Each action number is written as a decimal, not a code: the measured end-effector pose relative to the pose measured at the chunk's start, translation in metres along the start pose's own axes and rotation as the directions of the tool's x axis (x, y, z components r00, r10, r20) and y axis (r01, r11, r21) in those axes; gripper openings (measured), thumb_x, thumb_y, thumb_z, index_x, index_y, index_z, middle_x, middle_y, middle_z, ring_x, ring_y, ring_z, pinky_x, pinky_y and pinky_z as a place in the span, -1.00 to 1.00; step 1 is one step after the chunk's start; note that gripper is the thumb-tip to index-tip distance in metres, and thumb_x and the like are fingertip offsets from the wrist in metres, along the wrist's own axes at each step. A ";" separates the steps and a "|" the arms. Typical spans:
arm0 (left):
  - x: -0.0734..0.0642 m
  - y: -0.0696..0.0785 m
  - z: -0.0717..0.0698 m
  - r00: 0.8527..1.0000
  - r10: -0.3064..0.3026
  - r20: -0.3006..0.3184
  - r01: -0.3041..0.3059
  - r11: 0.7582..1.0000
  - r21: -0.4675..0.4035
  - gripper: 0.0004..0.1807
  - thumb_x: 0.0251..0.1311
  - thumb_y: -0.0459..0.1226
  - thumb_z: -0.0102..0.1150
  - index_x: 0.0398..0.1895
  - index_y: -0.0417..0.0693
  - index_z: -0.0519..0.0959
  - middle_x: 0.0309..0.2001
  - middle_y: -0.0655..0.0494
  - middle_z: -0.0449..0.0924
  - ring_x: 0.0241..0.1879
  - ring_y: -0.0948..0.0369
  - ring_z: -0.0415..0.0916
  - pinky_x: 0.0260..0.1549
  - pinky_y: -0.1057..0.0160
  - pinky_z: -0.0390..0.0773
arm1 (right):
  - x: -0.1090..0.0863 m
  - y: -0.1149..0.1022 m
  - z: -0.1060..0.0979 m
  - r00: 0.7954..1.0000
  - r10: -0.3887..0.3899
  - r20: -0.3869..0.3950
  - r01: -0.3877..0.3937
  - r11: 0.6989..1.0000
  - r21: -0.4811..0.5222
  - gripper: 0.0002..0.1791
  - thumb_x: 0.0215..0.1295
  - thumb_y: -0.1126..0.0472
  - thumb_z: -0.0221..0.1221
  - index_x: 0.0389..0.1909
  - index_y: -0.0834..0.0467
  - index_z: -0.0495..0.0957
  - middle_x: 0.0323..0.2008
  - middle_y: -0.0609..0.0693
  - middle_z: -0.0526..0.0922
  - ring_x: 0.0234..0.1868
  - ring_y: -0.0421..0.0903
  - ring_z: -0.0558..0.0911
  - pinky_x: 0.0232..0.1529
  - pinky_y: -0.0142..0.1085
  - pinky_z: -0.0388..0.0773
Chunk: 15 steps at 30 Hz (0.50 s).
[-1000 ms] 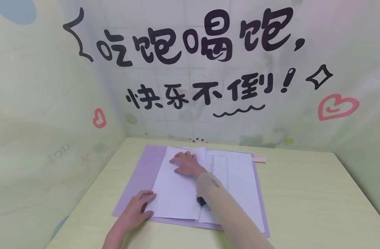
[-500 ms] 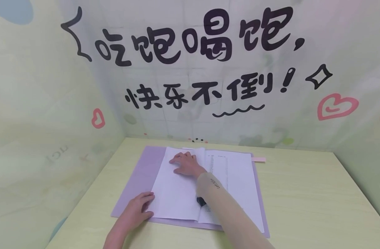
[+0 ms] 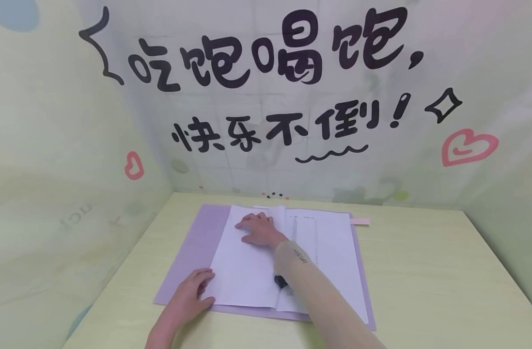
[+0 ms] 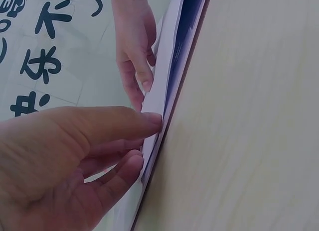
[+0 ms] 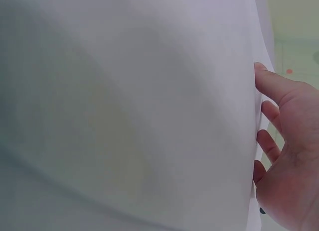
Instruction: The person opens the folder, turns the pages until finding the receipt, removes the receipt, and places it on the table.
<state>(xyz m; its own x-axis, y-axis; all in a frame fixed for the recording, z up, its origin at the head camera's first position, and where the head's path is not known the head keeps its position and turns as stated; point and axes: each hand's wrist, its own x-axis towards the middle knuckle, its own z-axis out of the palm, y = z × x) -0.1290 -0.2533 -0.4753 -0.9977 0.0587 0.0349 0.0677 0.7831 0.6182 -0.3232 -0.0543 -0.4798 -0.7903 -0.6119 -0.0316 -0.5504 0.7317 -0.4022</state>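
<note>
A purple folder (image 3: 199, 249) lies spread on the table, holding white sheets. Its left page (image 3: 244, 276) is blank, while the right page (image 3: 333, 271) carries columns of small print. My right hand (image 3: 259, 230) rests on the upper part of the left page, fingers spread and slightly bent; in the right wrist view its fingertips (image 5: 261, 135) touch the paper. At the lower left corner of that page is my left hand (image 3: 189, 295). In the left wrist view its thumb (image 4: 149, 120) lies on the sheet, with the fingers apart from it along the page's edge.
A pink tab (image 3: 360, 222) sticks out past the folder's right side. The pale wooden table (image 3: 431, 281) ends at a printed curtain (image 3: 257, 169) behind and at both sides. My right forearm sleeve (image 3: 322, 295) crosses over the right page.
The head view has shifted slightly. Both hands stay in place on the page, and the folder lies as before.
</note>
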 end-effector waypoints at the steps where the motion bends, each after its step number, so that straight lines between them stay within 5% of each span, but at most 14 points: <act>1: 0.000 0.000 0.000 1.000 -0.002 -0.001 0.002 1.000 -0.003 -0.36 -0.15 -0.43 0.49 0.13 -0.29 0.55 0.18 -0.06 0.54 -0.06 0.18 0.55 -0.04 0.32 0.65 | 0.000 0.000 0.000 1.000 0.000 0.001 0.000 1.000 -0.003 -0.51 0.36 -0.04 0.20 0.31 -0.27 0.45 0.40 -0.14 0.37 0.33 0.01 0.30 0.25 -0.04 0.25; 15: 0.001 0.001 -0.002 1.000 -0.002 0.006 0.002 1.000 -0.009 -0.43 -0.14 -0.44 0.48 0.07 -0.30 0.58 0.15 -0.05 0.55 -0.12 0.21 0.55 -0.08 0.34 0.64 | 0.000 -0.001 -0.001 1.000 0.011 0.022 -0.010 1.000 -0.006 -0.50 0.39 -0.03 0.17 0.33 -0.27 0.42 0.43 -0.13 0.34 0.36 0.04 0.28 0.31 0.02 0.24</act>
<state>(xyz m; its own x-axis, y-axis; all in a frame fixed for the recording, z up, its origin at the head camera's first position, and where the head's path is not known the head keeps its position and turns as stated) -0.1303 -0.2536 -0.4732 -0.9977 0.0610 0.0294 0.0660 0.7774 0.6255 -0.3227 -0.0546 -0.4783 -0.7900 -0.6106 -0.0558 -0.5436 0.7397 -0.3966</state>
